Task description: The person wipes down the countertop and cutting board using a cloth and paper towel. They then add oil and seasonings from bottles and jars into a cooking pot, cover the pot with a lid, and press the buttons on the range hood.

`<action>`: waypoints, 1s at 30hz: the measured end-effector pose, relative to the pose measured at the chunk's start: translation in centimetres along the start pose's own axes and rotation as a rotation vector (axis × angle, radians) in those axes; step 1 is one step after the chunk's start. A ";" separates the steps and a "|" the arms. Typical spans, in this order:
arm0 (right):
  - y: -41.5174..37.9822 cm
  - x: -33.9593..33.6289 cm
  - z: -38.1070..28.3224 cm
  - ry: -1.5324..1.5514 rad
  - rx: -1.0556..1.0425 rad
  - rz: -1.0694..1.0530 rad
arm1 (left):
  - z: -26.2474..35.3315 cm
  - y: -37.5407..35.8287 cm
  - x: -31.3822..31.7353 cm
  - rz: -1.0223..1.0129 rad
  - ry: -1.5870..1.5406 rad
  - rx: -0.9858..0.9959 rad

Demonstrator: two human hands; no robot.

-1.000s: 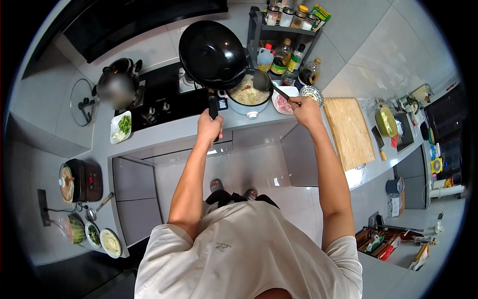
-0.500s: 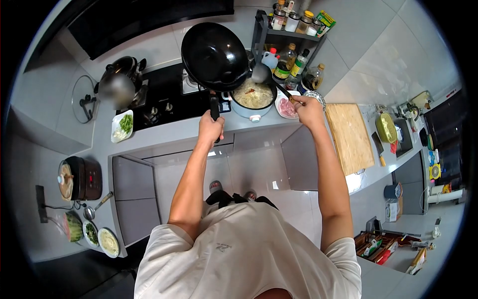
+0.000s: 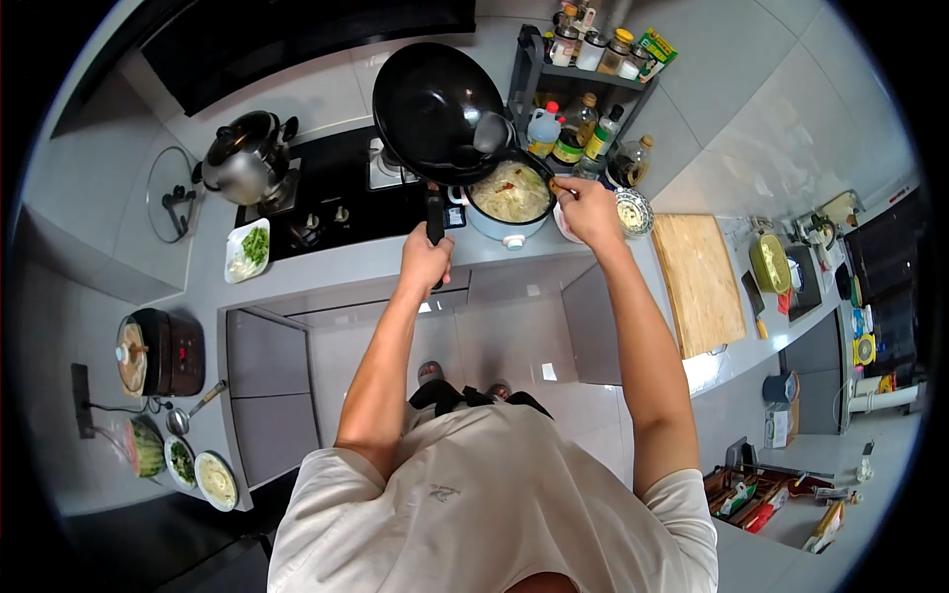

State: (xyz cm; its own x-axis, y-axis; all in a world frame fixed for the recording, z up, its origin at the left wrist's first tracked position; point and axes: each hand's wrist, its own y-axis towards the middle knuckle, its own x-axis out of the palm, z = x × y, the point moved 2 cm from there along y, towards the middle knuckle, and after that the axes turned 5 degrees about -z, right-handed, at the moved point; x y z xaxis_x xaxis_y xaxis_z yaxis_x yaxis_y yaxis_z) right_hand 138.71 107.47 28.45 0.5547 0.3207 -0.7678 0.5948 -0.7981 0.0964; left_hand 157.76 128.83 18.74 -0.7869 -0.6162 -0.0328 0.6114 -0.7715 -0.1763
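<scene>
Ladle [image 3: 491,132] now @ wok [image 3: 427,94], prev. pot [image 3: 490,227]

1. Shirt [image 3: 534,524]: pale beige, loose, creased, filling the bottom centre.
2. Logo [image 3: 443,491]: small, dark, on the shirt; lettering too small to read.
3. Sleeves [image 3: 334,494]: short, wide, same beige.
4. Legwear [image 3: 425,396]: black, mostly hidden by the shirt.
5. Slippers [image 3: 430,370]: grey, lower middle.
6. Left hand [image 3: 425,261], right hand [image 3: 590,211]: bare, forearms [image 3: 379,351] too.

Brt w/ glare; edges warped.
</scene>
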 end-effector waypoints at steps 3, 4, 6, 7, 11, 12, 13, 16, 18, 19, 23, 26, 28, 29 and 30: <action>0.6 0.7 0.0 -0.066 -0.059 0.028 | 0.1 0.1 0.0 -0.011 -0.013 -0.002; 0.7 0.8 -0.1 -0.071 -0.059 0.029 | 0.1 0.1 0.0 -0.013 -0.009 -0.001; 1.1 1.1 -0.1 -0.051 -0.041 0.001 | 0.3 0.1 0.0 -0.019 -0.007 -0.004; 1.4 1.2 0.1 -0.025 -0.023 -0.028 | 0.4 0.0 -0.1 -0.022 -0.010 -0.008; 2.7 3.4 0.7 0.375 0.244 -0.221 | 0.8 0.7 -0.1 -0.038 -0.109 -0.024; 2.8 3.9 0.1 0.457 0.254 -0.223 | 0.9 0.9 -0.2 -0.048 -0.147 -0.025; 2.8 4.5 -0.6 0.539 0.263 -0.226 | 1.1 1.1 -0.4 -0.056 -0.186 -0.026; 3.2 6.1 -2.4 0.743 0.292 -0.240 | 1.9 1.5 -1.5 -0.069 -0.252 -0.056; 4.0 7.3 -3.4 0.867 0.317 -0.252 | 2.2 2.0 -2.6 -0.078 -0.285 -0.080; 4.7 8.2 -3.7 0.838 0.317 -0.252 | 2.1 2.3 -3.2 -0.084 -0.305 -0.088; 7.2 11.0 -5.7 0.510 0.171 -0.195 | 1.8 3.7 -5.6 -0.069 -0.369 -0.108; 9.7 14.0 -5.2 0.187 -0.007 -0.053 | 1.5 4.9 -7.4 -0.069 -0.375 -0.134; 9.7 14.6 -6.6 0.132 -0.043 -0.027 | 0.6 6.0 -8.7 -0.075 -0.383 -0.150; 9.8 15.0 -7.3 0.134 -0.025 -0.049 | 0.4 6.6 -9.3 -0.081 -0.385 -0.154; 10.0 15.5 -7.8 0.137 -0.008 -0.069 | -0.1 7.4 -9.9 -0.091 -0.387 -0.168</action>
State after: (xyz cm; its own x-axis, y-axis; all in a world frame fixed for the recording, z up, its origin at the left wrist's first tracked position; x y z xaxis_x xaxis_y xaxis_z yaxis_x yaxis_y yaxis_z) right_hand 157.79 108.38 22.47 0.5862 0.4421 -0.6789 0.6387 -0.7677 0.0516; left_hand 170.08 129.29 17.69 -0.7285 -0.5853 0.3558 0.4932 -0.8087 -0.3205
